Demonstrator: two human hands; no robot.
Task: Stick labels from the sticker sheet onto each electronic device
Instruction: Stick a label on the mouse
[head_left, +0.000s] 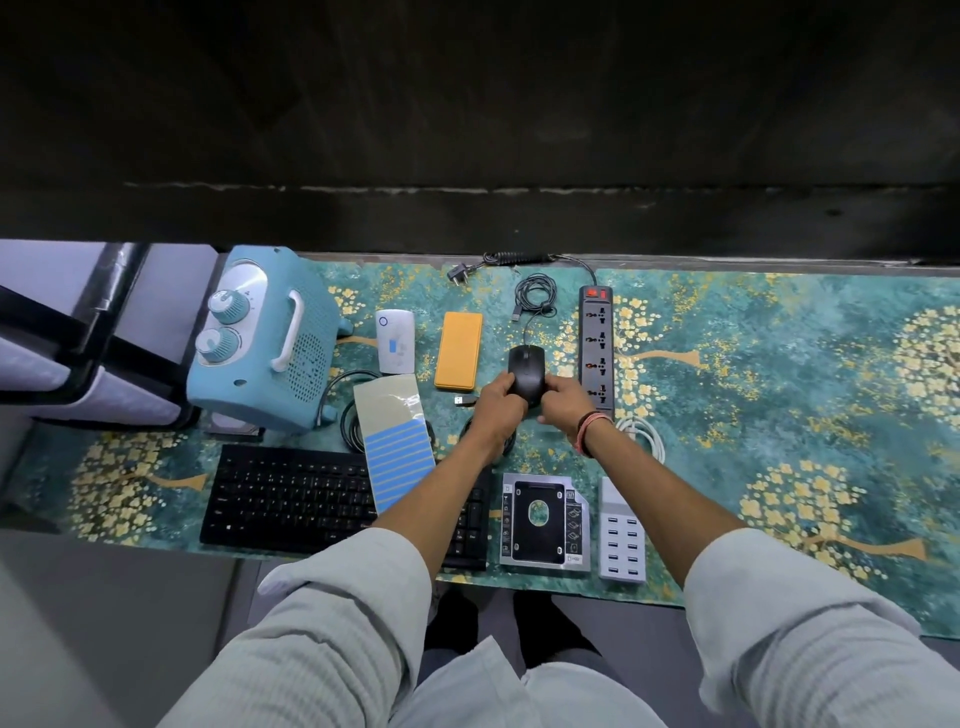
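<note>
A black wired mouse (527, 370) sits mid-table. My left hand (497, 406) grips its left side and my right hand (563, 402) curls against its right rear edge. The sticker sheet (394, 441), bare at its top with blue label strips on its lower part, lies partly on the black keyboard (291, 499). A white router (396, 340) carries a blue label. The orange power bank (458, 350) lies between router and mouse. A black power strip (597, 348) stands right of the mouse.
A blue heater (265, 338) with two knobs stands at the left. A silver drive caddy (545, 522) and a white multi-port USB charger (622, 535) lie near the front edge. A small USB dongle (464, 400) and a white cable (644, 431) lie nearby. The green patterned cloth (779, 389) covers the table.
</note>
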